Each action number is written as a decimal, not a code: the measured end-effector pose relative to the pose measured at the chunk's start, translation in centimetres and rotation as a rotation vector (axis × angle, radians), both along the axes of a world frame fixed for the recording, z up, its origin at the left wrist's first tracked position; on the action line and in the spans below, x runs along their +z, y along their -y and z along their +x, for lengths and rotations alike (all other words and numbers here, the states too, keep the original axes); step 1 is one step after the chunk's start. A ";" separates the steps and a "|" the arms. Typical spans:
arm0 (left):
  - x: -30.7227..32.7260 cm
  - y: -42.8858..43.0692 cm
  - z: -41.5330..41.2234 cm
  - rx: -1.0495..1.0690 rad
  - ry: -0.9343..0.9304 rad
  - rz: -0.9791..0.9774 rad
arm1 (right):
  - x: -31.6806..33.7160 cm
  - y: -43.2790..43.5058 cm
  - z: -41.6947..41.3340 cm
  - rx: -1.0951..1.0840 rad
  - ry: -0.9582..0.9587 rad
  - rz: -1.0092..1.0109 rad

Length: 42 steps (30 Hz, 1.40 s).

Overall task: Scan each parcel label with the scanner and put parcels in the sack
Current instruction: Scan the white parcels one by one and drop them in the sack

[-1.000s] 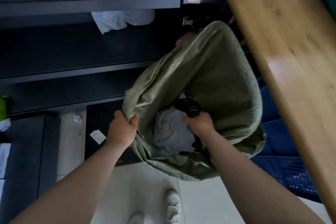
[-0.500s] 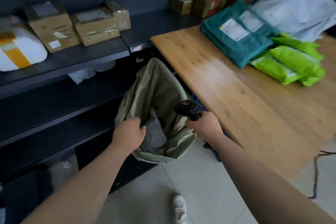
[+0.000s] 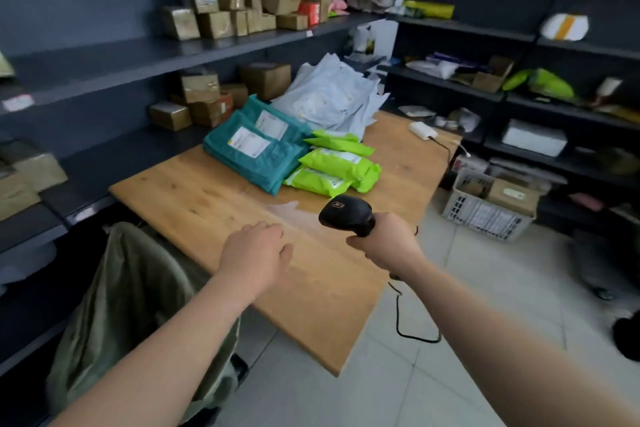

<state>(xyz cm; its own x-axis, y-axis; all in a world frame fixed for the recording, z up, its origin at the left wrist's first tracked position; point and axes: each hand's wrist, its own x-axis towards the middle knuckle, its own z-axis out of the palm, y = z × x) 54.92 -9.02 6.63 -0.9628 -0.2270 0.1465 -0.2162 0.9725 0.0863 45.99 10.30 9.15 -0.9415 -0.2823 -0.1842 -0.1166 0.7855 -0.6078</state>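
Note:
My right hand [image 3: 384,246] grips the handle of the black scanner [image 3: 346,213], held over the near right part of the wooden table [image 3: 207,198]. My left hand [image 3: 256,253] hovers above the table's near end with loosely relaxed fingers, holding nothing. Farther back on the table lie teal parcels [image 3: 256,149] with white labels, bright green parcels [image 3: 336,166] and a heap of pale grey mailer bags [image 3: 332,97]. The olive woven sack [image 3: 131,291] stands on the floor at the table's left end, below my left forearm.
Dark shelving with cardboard boxes [image 3: 214,14] runs along the left wall and the back right. A white crate [image 3: 485,208] with boxes sits on the floor right of the table. A black cable [image 3: 405,322] hangs from the table's edge. A white device [image 3: 422,130] lies at the far end.
My left hand has let go of the sack's rim and moved up over the table. My right hand has brought the scanner out from the sack. My view has swung up toward the parcels.

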 end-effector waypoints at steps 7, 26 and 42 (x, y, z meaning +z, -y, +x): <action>2.5 -8.9 -13.2 0.013 -0.056 0.027 | 3.5 -10.0 -11.8 -0.031 -0.028 -0.045; 3.3 -6.4 -43.6 0.174 -0.115 0.048 | 5.1 -8.3 -47.1 0.123 -0.118 -0.029; -2.7 5.3 -59.9 0.592 0.096 0.169 | 0.0 11.2 -70.6 0.256 0.295 -0.500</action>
<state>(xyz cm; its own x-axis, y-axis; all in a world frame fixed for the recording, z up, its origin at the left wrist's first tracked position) -4.98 -14.34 3.97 -0.6734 -0.7391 -0.0191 -0.7292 0.6597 0.1820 -24.57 -0.92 9.19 -0.7621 -0.6112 -0.2135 -0.0349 0.3680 -0.9292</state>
